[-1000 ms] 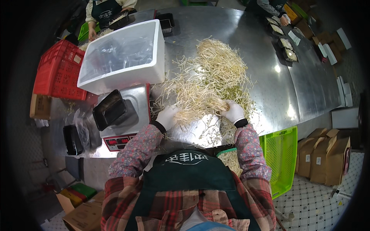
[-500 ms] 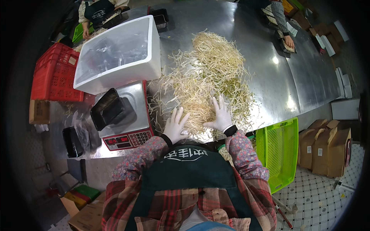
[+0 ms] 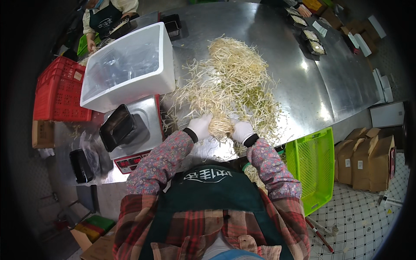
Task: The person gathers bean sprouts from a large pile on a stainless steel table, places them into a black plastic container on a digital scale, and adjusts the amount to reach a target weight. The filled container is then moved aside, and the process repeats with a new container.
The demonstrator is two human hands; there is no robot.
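Note:
A loose heap of bean sprouts [image 3: 240, 63], pale with some green at its right side, spreads over the steel table in front of me. At its near edge a gathered bundle of bean sprouts [image 3: 220, 125] is pressed between my two white-gloved hands. My left hand [image 3: 200, 126] closes on the bundle's left side, its fingers curled into the sprouts. On the other side my right hand [image 3: 242, 131] grips it likewise, with fingertips partly hidden. Left of the heap, an unfilled black tray [image 3: 117, 128] rests tilted on a weighing scale [image 3: 147, 115].
A white foam box [image 3: 167, 80] lined with plastic stands behind the scale, beside a red crate [image 3: 60, 95]. Another black tray [image 3: 81, 166] lies at left by a plastic bag. A green crate [image 3: 310, 173] stands right. Filled trays [image 3: 315, 47] and co-workers are across the table.
My hands, spread flat around the near sprouts before, have closed on them and squeezed them into a compact bundle, slightly away from the table edge. The co-worker's hand at far right has moved back.

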